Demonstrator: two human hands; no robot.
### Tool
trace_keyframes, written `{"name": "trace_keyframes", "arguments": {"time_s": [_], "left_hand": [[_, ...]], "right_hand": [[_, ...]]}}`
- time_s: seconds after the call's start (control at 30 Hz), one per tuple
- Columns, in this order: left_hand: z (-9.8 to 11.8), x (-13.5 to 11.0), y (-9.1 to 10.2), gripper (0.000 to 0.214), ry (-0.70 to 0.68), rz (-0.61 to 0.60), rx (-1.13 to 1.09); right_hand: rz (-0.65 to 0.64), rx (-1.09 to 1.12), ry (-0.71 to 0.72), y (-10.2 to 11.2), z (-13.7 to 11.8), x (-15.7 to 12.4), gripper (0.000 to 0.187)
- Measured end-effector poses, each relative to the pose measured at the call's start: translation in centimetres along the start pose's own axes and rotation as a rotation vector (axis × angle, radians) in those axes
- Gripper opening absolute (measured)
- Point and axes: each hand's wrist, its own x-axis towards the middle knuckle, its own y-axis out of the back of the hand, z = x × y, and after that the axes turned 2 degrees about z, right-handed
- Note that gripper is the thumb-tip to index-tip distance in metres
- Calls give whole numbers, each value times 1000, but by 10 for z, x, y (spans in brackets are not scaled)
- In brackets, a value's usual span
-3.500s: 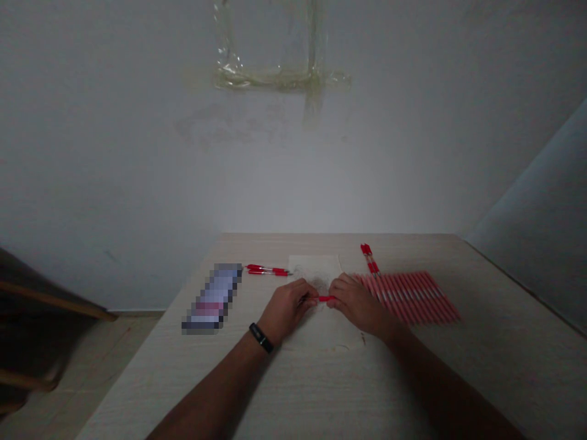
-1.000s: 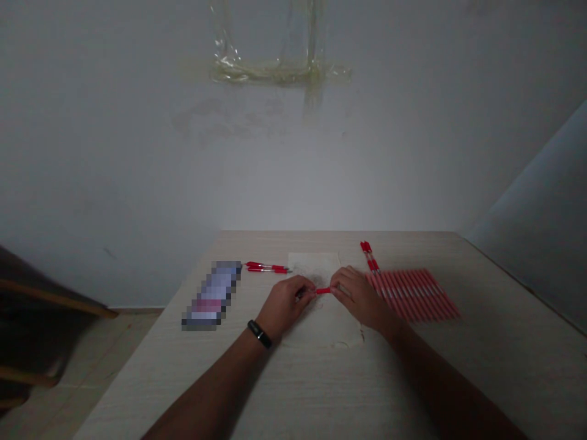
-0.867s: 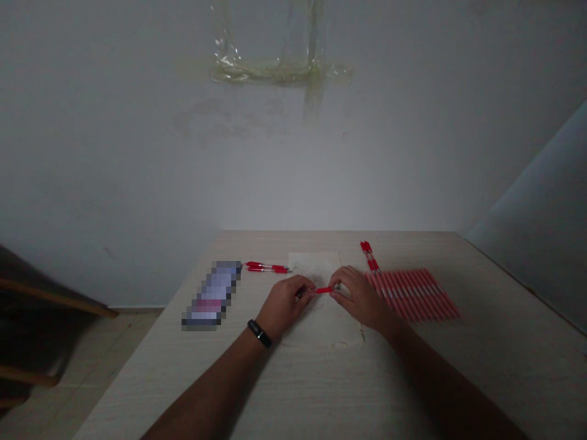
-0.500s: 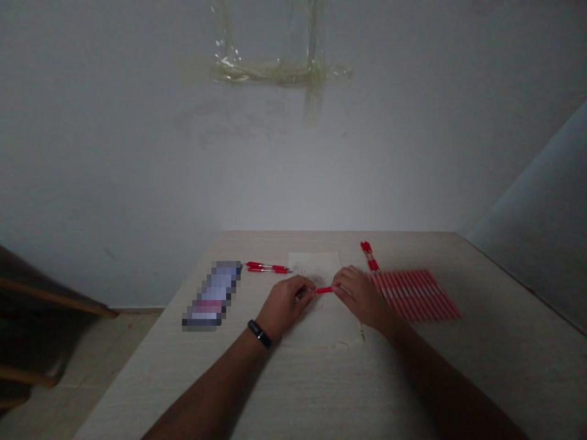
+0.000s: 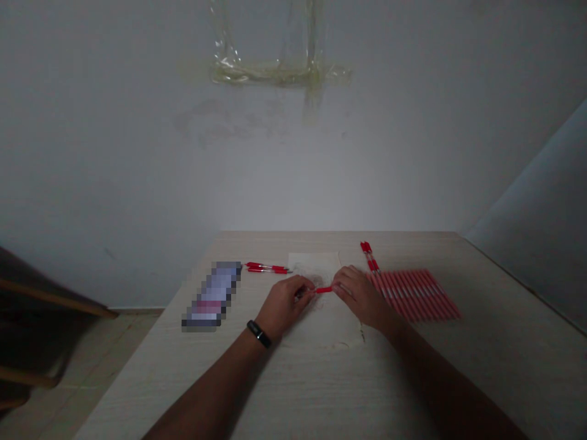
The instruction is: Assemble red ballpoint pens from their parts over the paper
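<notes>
My left hand (image 5: pixel 285 304) and my right hand (image 5: pixel 360 296) meet over a white sheet of paper (image 5: pixel 323 318) on the table. Between their pinched fingertips I hold a red pen (image 5: pixel 323 289), lying level, each hand closed on one end. A black band sits on my left wrist (image 5: pixel 258 333). Scribbled marks show on the paper just behind the pen.
A row of several red pens (image 5: pixel 415 294) lies right of my right hand, with two more (image 5: pixel 369 256) behind it. Two red pens (image 5: pixel 266 267) lie at the back left beside a blurred oblong object (image 5: pixel 211 296). The pale wooden table (image 5: pixel 481 366) meets a white wall.
Both hands have shifted slightly away from me with the pen since the earliest frame. Over the last second they hardly move.
</notes>
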Motion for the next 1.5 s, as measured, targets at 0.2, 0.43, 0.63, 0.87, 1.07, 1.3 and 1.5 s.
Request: {"name": "trace_keyframes", "arguments": {"time_s": [0.2,0.43,0.63,0.87,1.07,1.3,1.5], "left_hand": [[-2,-1,-1,14,13,-11,-1],[-2,-1,-1,16,26,-13,28],[-2,-1,1,16,32,-11,78],[-4,-1,2,11,70,20,143],[-14,-1,5,12,176,117,159],[-17,0,4,18,215,163,121],[-14,1,3,19,190,181,64]], "right_hand": [[10,-8,14,-1,3,0,6],[72,19,11,-5,12,0,4],[101,16,8,-3,11,0,4],[126,-18,-10,-1,20,1,2],[256,-98,-60,6,37,2,5],[161,-104,-85,-7,35,1,1],[101,-131,-101,-19,29,3,4]]}}
